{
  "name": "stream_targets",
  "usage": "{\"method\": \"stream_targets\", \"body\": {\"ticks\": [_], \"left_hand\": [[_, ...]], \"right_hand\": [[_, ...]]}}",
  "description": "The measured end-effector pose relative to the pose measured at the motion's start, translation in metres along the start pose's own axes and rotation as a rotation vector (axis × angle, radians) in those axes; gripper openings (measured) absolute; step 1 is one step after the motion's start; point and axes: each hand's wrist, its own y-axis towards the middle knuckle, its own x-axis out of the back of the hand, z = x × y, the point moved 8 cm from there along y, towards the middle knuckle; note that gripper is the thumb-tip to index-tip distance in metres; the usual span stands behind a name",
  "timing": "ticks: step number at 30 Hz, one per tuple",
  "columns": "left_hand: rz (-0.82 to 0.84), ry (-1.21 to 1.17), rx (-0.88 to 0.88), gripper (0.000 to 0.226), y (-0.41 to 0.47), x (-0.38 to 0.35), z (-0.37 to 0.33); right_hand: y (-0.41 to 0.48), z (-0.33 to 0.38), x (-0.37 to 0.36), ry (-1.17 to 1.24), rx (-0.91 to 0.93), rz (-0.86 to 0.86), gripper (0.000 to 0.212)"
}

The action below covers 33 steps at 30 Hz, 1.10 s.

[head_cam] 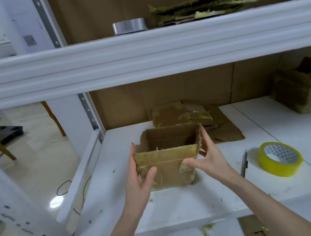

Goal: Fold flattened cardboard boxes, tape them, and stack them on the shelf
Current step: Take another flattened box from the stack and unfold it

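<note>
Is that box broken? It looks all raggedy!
A bit, yes. The box has a torn, frayed top rim and old yellowish tape stuck across its front. The flattened cardboard on the upper shelf looks shredded along its edges too.

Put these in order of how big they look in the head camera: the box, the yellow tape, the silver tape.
1. box
2. yellow tape
3. silver tape, though it sits farther away on the upper shelf, partly hidden, so the two tapes may really match.

A chair stands far left of the left hand, beyond it. Nearer that hand, a black cable loop lies on the floor.
</note>
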Motion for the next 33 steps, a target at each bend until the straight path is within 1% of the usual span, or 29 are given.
{"method": "stream_targets", "body": {"ticks": [3, 6, 9, 12, 15, 18, 19, 20, 21, 22, 23, 25, 27, 28, 29, 30, 31, 32, 33], "left_hand": [[-0.044, 0.018, -0.020, 0.073, -0.001, 0.001, -0.002], [-0.006, 0.068, -0.017, 0.061, 0.001, -0.005, 0.003], [0.038, 0.151, -0.012, 0.047, 0.006, -0.008, 0.003], [0.083, 0.225, -0.015, 0.038, 0.009, -0.005, 0.000], [0.098, 0.273, -0.063, 0.033, 0.010, -0.002, -0.005], [0.067, 0.269, -0.055, 0.027, 0.009, -0.004, -0.003], [0.040, 0.280, -0.028, 0.020, 0.008, -0.004, 0.001], [0.017, 0.312, -0.008, 0.019, 0.008, -0.005, 0.005], [-0.009, 0.363, -0.009, 0.035, 0.008, -0.005, 0.007], [-0.021, 0.406, -0.014, 0.051, 0.010, -0.005, 0.008], [-0.025, 0.444, -0.028, 0.060, 0.013, -0.006, 0.005], [-0.064, 0.445, -0.019, 0.067, 0.025, -0.003, -0.002], [-0.129, 0.346, 0.064, 0.093, 0.042, 0.003, -0.005], [-0.130, 0.338, 0.087, 0.104, 0.051, 0.003, -0.006], [-0.096, 0.389, 0.082, 0.111, 0.058, 0.000, -0.008], [-0.041, 0.469, 0.059, 0.113, 0.063, -0.005, -0.010], [0.016, 0.547, 0.028, 0.108, 0.066, -0.010, -0.010], [0.067, 0.598, 0.000, 0.096, 0.068, -0.013, -0.009], [0.108, 0.630, -0.033, 0.079, 0.068, -0.014, -0.008]], "right_hand": [[-0.008, 0.008, 0.003, -0.001, 0.053, -0.003, 0.120], [-0.016, 0.008, 0.006, -0.024, 0.085, -0.023, 0.109], [-0.020, 0.006, 0.005, -0.056, 0.124, -0.006, 0.097], [-0.018, 0.010, 0.001, -0.174, 0.177, 0.032, 0.075], [-0.012, 0.006, 0.002, -0.308, 0.166, 0.088, 0.050], [-0.008, 0.003, 0.005, -0.318, 0.165, 0.151, 0.036], [-0.008, 0.003, 0.005, -0.282, 0.162, 0.157, 0.036], [-0.007, 0.003, 0.006, -0.223, 0.146, 0.150, 0.038], [-0.006, 0.002, 0.007, -0.148, 0.119, 0.137, 0.042], [-0.004, 0.001, 0.008, -0.078, 0.086, 0.121, 0.051], [-0.002, 0.001, 0.010, -0.032, 0.057, 0.108, 0.064], [0.004, 0.002, 0.015, -0.038, 0.015, 0.091, 0.081], [0.010, 0.000, 0.017, -0.072, -0.023, 0.120, 0.089], [0.013, -0.002, 0.018, -0.079, -0.040, 0.139, 0.092], [0.015, -0.003, 0.018, -0.085, -0.054, 0.155, 0.094], [0.018, -0.005, 0.018, -0.092, -0.065, 0.165, 0.095], [0.021, -0.004, 0.018, -0.098, -0.069, 0.173, 0.095], [0.023, -0.003, 0.017, -0.109, -0.065, 0.186, 0.092], [0.025, -0.002, 0.016, -0.126, -0.048, 0.203, 0.085]]}}
